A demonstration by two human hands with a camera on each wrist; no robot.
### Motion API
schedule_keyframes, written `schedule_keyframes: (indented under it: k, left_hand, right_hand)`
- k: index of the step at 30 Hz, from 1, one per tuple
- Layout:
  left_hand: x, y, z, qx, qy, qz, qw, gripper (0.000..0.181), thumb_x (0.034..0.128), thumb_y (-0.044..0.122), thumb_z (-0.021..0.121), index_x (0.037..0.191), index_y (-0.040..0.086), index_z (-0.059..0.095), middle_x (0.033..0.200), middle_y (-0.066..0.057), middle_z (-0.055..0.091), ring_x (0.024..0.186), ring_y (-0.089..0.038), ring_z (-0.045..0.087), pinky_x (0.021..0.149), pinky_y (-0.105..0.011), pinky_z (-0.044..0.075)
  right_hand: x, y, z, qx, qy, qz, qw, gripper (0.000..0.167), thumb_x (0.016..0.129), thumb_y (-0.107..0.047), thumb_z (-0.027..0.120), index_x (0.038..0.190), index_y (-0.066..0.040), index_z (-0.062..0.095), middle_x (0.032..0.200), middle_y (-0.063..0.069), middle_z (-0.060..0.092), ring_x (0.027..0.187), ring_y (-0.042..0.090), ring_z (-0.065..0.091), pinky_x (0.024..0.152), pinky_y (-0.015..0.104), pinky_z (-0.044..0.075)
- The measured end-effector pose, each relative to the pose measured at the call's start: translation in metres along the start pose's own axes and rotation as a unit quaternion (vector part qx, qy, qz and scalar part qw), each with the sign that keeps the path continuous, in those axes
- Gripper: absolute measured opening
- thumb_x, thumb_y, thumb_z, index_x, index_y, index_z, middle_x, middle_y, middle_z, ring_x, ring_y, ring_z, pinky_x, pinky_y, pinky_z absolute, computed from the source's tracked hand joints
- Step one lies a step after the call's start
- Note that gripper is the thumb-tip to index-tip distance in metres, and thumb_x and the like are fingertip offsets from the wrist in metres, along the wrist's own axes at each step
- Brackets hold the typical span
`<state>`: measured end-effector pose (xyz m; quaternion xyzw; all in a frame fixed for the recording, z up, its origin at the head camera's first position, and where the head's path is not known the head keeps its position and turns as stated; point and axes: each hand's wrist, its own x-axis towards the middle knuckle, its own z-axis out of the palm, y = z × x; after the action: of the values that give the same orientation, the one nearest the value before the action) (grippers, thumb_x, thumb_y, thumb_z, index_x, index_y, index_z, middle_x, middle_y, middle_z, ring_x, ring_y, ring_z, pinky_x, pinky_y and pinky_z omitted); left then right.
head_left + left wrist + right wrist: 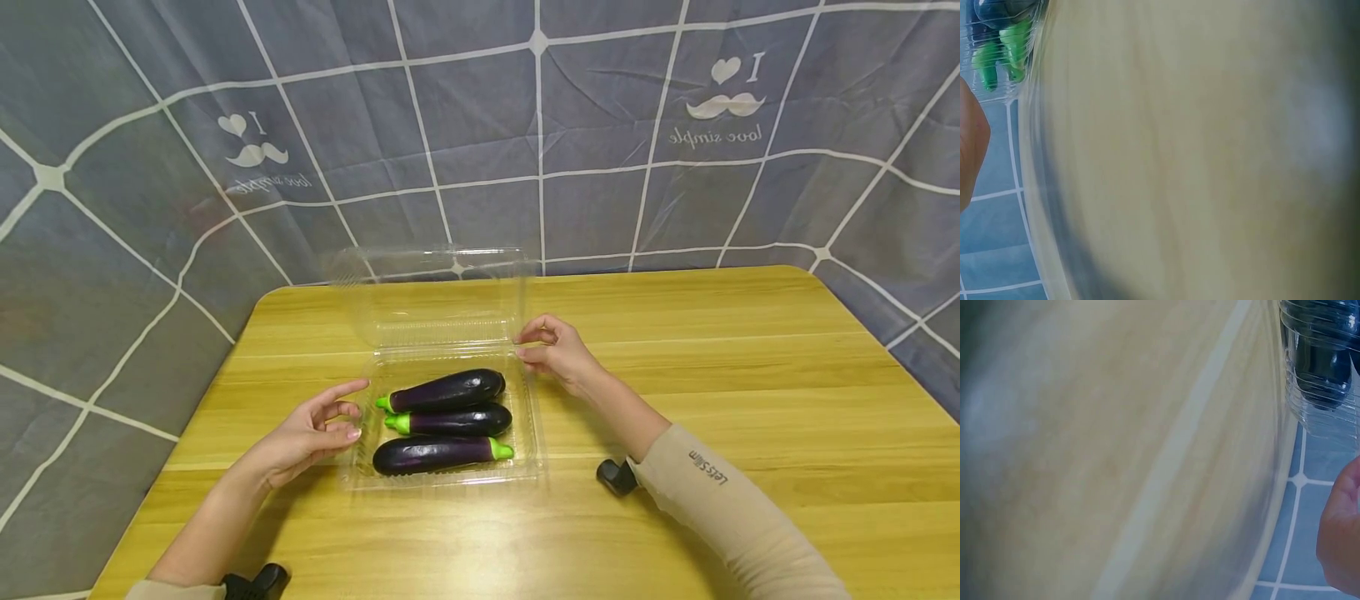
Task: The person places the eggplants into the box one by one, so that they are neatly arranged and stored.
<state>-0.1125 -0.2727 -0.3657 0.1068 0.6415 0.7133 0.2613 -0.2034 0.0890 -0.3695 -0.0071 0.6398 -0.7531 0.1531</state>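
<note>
A clear plastic clamshell container (531, 471) sits on the table with its transparent lid (450, 287) raised at the back. Inside lie three glossy dark purple eggplants: a front eggplant (435, 455) with its green stem to the right, a middle eggplant (461, 419) and a rear eggplant (450, 390) with stems to the left. My left hand (311, 429) is at the container's left side, fingers loosely extended near the rim. My right hand (558, 354) pinches the container's right edge by the hinge, thumb below the curled fingers. The wrist views show only parts of each hand.
The container stands on a yellow wood-grain table (720, 375) with rounded corners. Behind and beside it hangs a grey curtain (480, 125) with white grid lines and mirrored print. Black wrist mounts stick out at both sleeves.
</note>
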Motion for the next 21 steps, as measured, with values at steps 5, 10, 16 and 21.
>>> schedule_keyframes:
  k: [5,10,16,21]
  left_hand:
    - [0.0,-0.0014,-0.0023,0.0,-0.005,-0.001,1.0,0.058,0.089,-0.005,0.056,0.139,0.018,0.038,0.105,-0.002,0.046,0.081,-0.006,0.054,0.076,-0.021,0.052]
    - [0.0007,-0.001,-0.0033,-0.009,-0.004,-0.006,0.9999,0.046,0.0954,0.004,0.05,0.136,0.022,0.041,0.102,0.001,0.047,0.082,-0.005,0.053,0.074,-0.019,0.051]
    - [0.0002,0.0023,-0.0013,-0.045,-0.015,-0.009,0.9988,0.034,0.1011,0.014,0.04,0.133,0.025,0.045,0.102,0.002,0.048,0.085,-0.006,0.054,0.076,-0.019,0.051]
    - [0.0,0.0034,-0.001,-0.056,-0.022,-0.006,0.9982,0.034,0.103,0.018,0.033,0.135,0.023,0.044,0.102,0.001,0.047,0.085,-0.007,0.053,0.076,-0.019,0.051]
  right_hand:
    - [0.0001,-0.0002,0.0007,-0.002,0.005,0.002,1.0,0.026,0.08,0.019,0.058,0.088,-0.005,0.052,0.091,0.003,0.06,0.07,0.015,0.06,0.057,0.019,0.051]
    - [-0.0002,-0.0001,0.0014,-0.005,0.009,0.0,0.9999,0.025,0.08,0.019,0.058,0.085,-0.005,0.053,0.09,0.003,0.061,0.07,0.014,0.06,0.058,0.019,0.052]
    - [0.0001,0.0014,0.0012,-0.016,0.015,-0.004,0.9997,0.025,0.08,0.019,0.058,0.08,-0.006,0.054,0.086,0.003,0.062,0.068,0.012,0.06,0.058,0.02,0.052]
    - [0.0006,0.0017,0.0013,-0.025,0.023,0.006,0.9994,0.022,0.08,0.017,0.059,0.082,-0.004,0.055,0.087,0.004,0.059,0.07,0.013,0.06,0.06,0.02,0.053]
